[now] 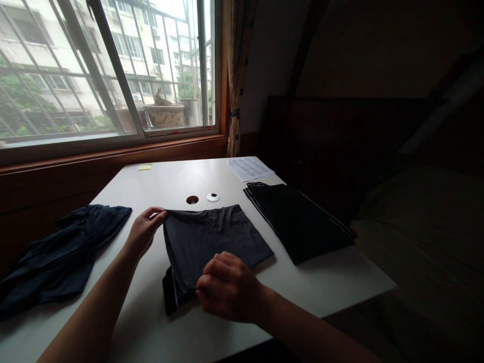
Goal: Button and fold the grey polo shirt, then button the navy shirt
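Observation:
A dark grey folded garment point(217, 234) lies on the white table point(143, 322) in front of me; its exact kind is not clear. My left hand point(145, 229) pinches its far left corner between thumb and fingers. Closed on the near edge is my right hand point(230, 287), its knuckles facing up and hiding part of the cloth. A black piece with a white edge point(170, 292) sticks out from under the garment at the near left.
Black folded clothing with white trim point(302, 222) lies on the right. A crumpled navy garment point(64, 257) hangs over the left edge. Printed papers point(249, 169), a yellow note point(145, 166), a cable hole point(192, 200) and a round cover point(213, 197) are farther back, before a barred window.

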Demonstrator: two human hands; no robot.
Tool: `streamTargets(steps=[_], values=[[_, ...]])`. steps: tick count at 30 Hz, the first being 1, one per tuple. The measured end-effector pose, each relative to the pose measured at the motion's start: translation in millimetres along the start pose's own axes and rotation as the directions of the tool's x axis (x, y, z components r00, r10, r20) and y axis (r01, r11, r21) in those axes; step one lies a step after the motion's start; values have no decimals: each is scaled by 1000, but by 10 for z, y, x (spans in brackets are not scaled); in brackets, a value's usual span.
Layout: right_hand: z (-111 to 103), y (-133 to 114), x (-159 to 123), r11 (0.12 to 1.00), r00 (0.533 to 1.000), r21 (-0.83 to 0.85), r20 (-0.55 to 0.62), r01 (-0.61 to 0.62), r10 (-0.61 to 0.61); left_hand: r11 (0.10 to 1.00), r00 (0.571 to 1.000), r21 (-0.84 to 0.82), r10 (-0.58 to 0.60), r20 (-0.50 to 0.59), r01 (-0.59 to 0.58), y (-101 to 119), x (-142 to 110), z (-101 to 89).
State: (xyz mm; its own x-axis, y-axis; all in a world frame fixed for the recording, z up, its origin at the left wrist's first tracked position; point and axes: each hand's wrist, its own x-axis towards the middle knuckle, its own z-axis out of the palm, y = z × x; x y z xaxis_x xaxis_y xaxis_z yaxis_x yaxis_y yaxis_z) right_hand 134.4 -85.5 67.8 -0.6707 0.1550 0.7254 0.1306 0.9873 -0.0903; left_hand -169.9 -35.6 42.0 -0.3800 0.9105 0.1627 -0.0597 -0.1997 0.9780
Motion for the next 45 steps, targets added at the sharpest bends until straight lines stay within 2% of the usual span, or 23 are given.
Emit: streamTargets(steps=[6,10,14,16,19,21,23,26,29,32,34,36,39,45], values=[[136,-126,235,996,995,-35,72,78,-75,991,1000,133,25,5,-26,157,35,-291],[282,-186,262,992,985,-57,135,116,-107,929,988,366,-104,113,56,121,30,-470],[454,-221,156,986,958,-43,247,163,-148,827,933,556,-262,248,85,42,6,-581],[500,-182,105,974,926,17,307,224,-218,800,908,596,-297,295,68,19,11,-603],[483,18,82,962,899,87,342,260,-273,792,917,611,-258,304,20,-22,41,-564],[429,248,89,981,920,67,339,183,-195,766,933,642,-201,299,-41,-78,63,-490],[363,531,86,999,939,9,342,33,-34,707,945,696,-127,301,-127,-149,77,-394],[273,1001,25,973,919,-96,320,-208,228,614,944,759,-66,325,-218,-232,77,-266],[217,1466,-96,887,858,-142,226,-440,461,594,940,776,-98,328,-210,-250,62,-206],[202,1844,-220,743,729,-246,165,-622,665,642,945,750,-118,304,-161,-236,54,-208],[218,2004,-275,714,697,-275,174,-644,696,679,950,723,-122,287,-131,-229,54,-222],[254,2087,-298,719,695,-284,200,-634,691,690,949,714,-136,283,-115,-224,55,-229],[333,2120,-295,721,688,-305,227,-622,689,689,941,716,-157,299,-113,-210,49,-220],[471,2124,-311,674,639,-375,232,-636,733,708,937,702,-188,293,-77,-136,29,-223]])
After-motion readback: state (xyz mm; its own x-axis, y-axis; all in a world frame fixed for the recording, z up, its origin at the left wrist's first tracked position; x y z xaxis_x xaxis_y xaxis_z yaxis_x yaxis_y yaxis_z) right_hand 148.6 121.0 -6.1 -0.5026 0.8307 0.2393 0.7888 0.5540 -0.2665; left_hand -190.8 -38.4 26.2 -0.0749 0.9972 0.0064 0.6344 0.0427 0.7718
